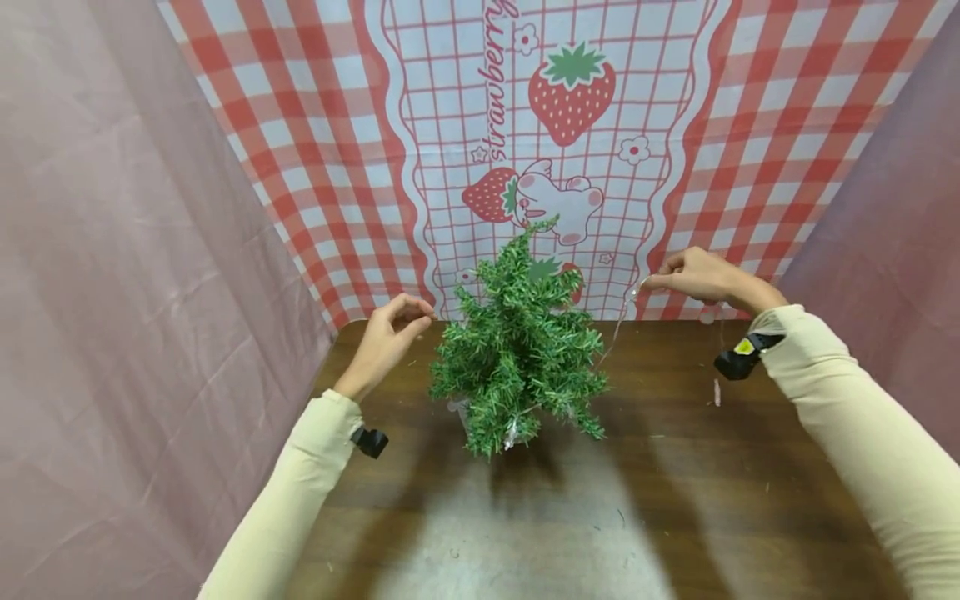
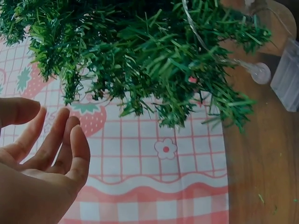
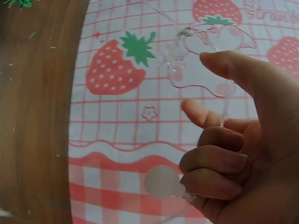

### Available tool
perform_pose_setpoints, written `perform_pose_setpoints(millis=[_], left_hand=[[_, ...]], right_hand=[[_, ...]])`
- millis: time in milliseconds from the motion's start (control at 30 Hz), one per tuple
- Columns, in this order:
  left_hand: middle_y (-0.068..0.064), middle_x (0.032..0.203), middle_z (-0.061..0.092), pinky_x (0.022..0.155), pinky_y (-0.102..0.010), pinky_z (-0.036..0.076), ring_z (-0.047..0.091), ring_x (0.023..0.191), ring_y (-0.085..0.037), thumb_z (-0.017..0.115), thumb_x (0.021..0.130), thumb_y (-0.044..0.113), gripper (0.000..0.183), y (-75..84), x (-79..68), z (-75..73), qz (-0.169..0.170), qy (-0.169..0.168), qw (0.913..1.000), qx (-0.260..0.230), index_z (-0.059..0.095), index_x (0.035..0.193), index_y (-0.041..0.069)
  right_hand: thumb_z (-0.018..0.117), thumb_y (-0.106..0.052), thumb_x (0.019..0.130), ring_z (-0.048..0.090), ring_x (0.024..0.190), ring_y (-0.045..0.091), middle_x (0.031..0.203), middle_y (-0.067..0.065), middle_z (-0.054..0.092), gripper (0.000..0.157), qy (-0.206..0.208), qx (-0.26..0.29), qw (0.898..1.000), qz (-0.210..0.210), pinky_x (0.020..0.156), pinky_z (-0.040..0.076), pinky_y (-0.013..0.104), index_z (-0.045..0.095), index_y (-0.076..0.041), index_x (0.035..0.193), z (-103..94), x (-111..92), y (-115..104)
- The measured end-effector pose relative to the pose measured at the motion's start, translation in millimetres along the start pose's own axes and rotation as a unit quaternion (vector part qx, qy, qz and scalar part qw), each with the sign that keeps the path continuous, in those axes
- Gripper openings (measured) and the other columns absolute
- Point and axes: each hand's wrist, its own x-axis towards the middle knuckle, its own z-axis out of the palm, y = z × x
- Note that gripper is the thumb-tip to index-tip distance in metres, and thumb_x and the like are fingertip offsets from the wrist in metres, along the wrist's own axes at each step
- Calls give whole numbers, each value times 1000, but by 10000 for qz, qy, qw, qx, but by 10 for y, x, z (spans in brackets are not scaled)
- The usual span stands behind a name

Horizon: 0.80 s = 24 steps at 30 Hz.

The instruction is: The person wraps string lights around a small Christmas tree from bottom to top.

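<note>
A small artificial Christmas tree [image 1: 517, 350] stands upright on the table, with a thin clear string of lights [image 1: 633, 293] running from its right side up to my right hand [image 1: 701, 275]. The right fingers curl round the wire, and a frosted round bulb [image 3: 162, 181] hangs by them in the right wrist view. My left hand [image 1: 386, 337] is left of the branches, its fingers loosely bent with nothing between them. Wire crosses the greenery in the left wrist view, ending near a clear round bulb [image 2: 259, 73]. Foliage hides most of the tree's base.
A clear plastic box [image 2: 287, 77] sits beside the tree in the left wrist view. Behind the brown wooden table [image 1: 675, 467] hangs a red-checked strawberry cloth [image 1: 330, 158]. Pink curtains [image 1: 112, 250] close off the sides. Small green needle bits lie scattered on the tabletop.
</note>
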Motion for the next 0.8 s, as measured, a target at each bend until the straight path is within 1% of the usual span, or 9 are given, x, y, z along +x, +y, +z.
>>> perform_pose_setpoints(millis=[100,133,233,333,467,533,633,733,800], left_hand=[[-15,104,58,76,-40,48,56,91,-24,52,91,13,16,40,70,41,-52,-5,10000,-44,55,105,6],[-15,104,58,77,-39,48,55,92,-25,52,91,13,16,66,92,53,-96,-7,10000,-28,55,105,6],[-18,106,57,81,-38,46,54,96,-30,51,91,10,18,174,146,85,-130,-33,9999,-44,54,105,0],[-20,105,56,83,-39,44,52,100,-35,49,91,6,18,283,187,111,-85,-58,9999,40,53,105,-5],[-17,106,56,84,-40,45,52,101,-32,49,91,6,19,374,237,134,-93,-69,9996,245,53,106,-4],[-17,108,55,85,-42,44,51,102,-30,49,91,7,21,396,273,147,-112,-74,9995,272,53,108,-4],[-17,110,54,88,-42,42,51,104,-28,49,91,9,21,424,343,168,-157,-84,9995,261,52,109,-2],[-16,110,54,87,-41,42,51,103,-27,49,91,10,19,470,423,180,-200,-75,9994,270,53,107,1],[-15,109,55,85,-39,44,51,102,-26,50,91,11,18,507,476,181,-224,-89,9993,284,53,106,2]], right_hand=[[50,-63,78,25,37,11,45,-4,30,56,187,43,9998,-108,36,33,31,61,-11,98,71,49,2],[49,-61,81,27,37,11,48,-2,34,53,255,121,9995,-164,37,33,31,61,-12,99,85,62,-1],[43,-52,88,31,39,13,67,4,52,45,476,376,9971,-462,39,36,32,62,-12,99,99,106,-45],[40,-45,92,36,42,13,80,14,56,40,676,564,9929,-802,42,38,33,62,-12,100,86,160,-141],[44,-43,91,41,45,15,67,16,52,37,923,819,9859,-1130,43,39,32,61,-11,95,62,236,-319],[44,-44,91,45,48,16,67,14,55,37,1094,951,9812,-1272,44,41,31,61,-10,95,56,268,-407],[44,-40,92,52,51,20,66,15,58,33,1515,1073,9722,-1427,45,42,29,60,-12,97,60,315,-521],[42,-39,93,55,49,23,62,16,57,30,1860,1213,9641,-1455,44,46,30,57,-14,100,64,357,-611],[39,-40,93,54,46,24,60,16,57,30,2049,1234,9611,-1384,42,45,31,54,-15,102,70,381,-660]])
